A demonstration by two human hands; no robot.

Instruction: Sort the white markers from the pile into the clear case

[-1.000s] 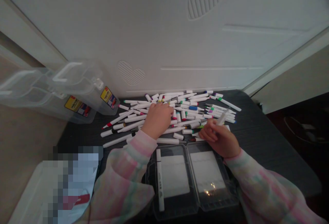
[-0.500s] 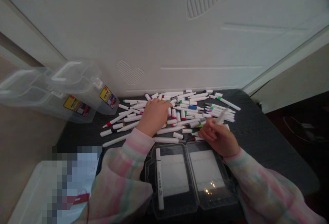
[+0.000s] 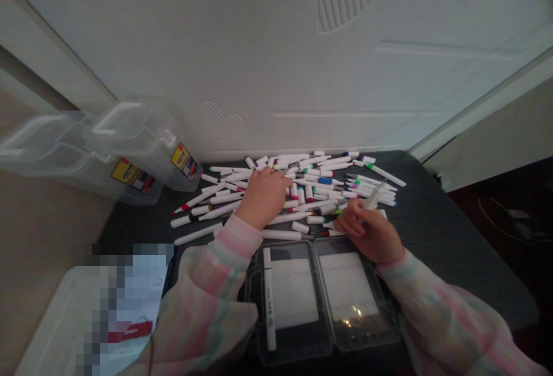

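Note:
Many white markers (image 3: 220, 210) with coloured ends and several loose caps lie in a heap. Over the middle of the heap is my left hand (image 3: 264, 196), palm down, its fingers bent together onto the pens; the fingertips are hidden, so what they hold is unclear. At the heap's right front, my right hand (image 3: 369, 229) is closed around an uncapped white marker (image 3: 374, 196), which slants up with its tip pointing away. Below lies an open clear plastic case (image 3: 325, 301), with one capped white marker (image 3: 269, 301) along its left side.
Two clear plastic bins (image 3: 142, 145) with yellow labels stand at the left. The dark table (image 3: 453, 249) backs onto a white panel (image 3: 276, 65) with raised hearts. A pale blue sheet (image 3: 140, 289) with a red mark lies at the lower left, partly pixelated.
My left hand has shifted slightly over the heap, still among the pens. My right hand keeps the marker in nearly the same place. The view has moved a little.

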